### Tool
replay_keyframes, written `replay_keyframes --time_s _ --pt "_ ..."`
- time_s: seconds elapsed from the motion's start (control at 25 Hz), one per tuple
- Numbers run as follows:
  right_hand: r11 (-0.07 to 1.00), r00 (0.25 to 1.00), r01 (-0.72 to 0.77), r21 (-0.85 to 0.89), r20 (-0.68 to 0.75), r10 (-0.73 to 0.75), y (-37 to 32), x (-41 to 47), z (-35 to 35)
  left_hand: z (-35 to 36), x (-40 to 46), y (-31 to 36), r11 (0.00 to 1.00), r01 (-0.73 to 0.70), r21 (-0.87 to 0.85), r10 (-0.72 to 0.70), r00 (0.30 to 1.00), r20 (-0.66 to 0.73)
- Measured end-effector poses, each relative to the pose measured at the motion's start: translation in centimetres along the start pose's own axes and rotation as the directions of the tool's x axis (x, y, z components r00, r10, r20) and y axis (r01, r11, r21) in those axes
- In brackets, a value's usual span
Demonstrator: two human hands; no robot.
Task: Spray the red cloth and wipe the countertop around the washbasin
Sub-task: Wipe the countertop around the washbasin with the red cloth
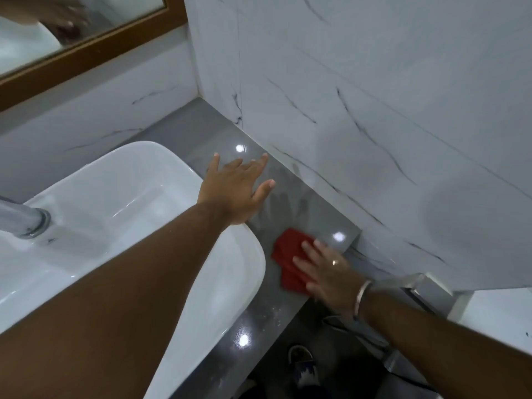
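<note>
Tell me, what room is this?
Most likely a bathroom: a white washbasin set on a grey countertop, a wood-framed mirror above it, and marble-look wall tiles.

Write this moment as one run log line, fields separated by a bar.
phase: wiping | right hand: flat on red cloth | left hand: open, empty, over countertop | place: right of washbasin
</note>
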State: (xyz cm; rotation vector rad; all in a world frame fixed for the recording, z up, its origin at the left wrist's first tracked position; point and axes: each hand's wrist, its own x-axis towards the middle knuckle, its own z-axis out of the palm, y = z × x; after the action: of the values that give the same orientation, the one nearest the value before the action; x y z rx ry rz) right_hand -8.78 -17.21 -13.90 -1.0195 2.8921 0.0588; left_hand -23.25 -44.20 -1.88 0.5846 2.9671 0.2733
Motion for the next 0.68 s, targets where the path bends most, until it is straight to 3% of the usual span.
replay_keyframes --time_s 0.12,0.2,0.28,0.36,0.48,0.56,0.68 --pt "0.911 0.915 -0.402 0.096 0.013 0.402 3.7 5.3 0.0 0.3 0.2 -0.2 0.999 0.022 0.029 -0.021 0.999 -0.025" --pt "0.825 0.833 -0.546 0.148 -0.01 0.553 1.4 7.1 0.0 0.4 0.2 -0.2 0.998 0.032 0.059 -0.032 0.999 -0.01" --pt "0.868 0.877 -0.473 0.153 -0.009 0.48 -3.6 5.5 -0.4 0.1 -0.2 0.3 0.993 0.036 0.108 -0.037 0.999 0.005" --pt "0.955 0.968 -0.248 0.165 -0.001 0.252 -7.8 1.7 -1.0 -0.8 -1.2 1.4 0.983 0.09 0.159 -0.087 0.996 -0.025" --pt "0.981 0.997 -0.074 0.18 0.0 0.075 -7.6 -1.0 -0.3 -1.8 -5.5 3.8 0.965 0.184 0.187 -0.177 0.983 -0.054" --pt "0.976 0.99 -0.144 0.164 0.026 0.142 -5.2 0.2 -0.6 -1.9 -11.1 4.7 0.966 0.227 0.121 -0.22 0.973 -0.066" --pt "0.901 0.932 -0.362 0.238 0.094 0.349 -3.5 1.7 -1.5 -2.2 -21.3 2.8 0.894 0.448 0.035 -0.444 0.892 -0.082"
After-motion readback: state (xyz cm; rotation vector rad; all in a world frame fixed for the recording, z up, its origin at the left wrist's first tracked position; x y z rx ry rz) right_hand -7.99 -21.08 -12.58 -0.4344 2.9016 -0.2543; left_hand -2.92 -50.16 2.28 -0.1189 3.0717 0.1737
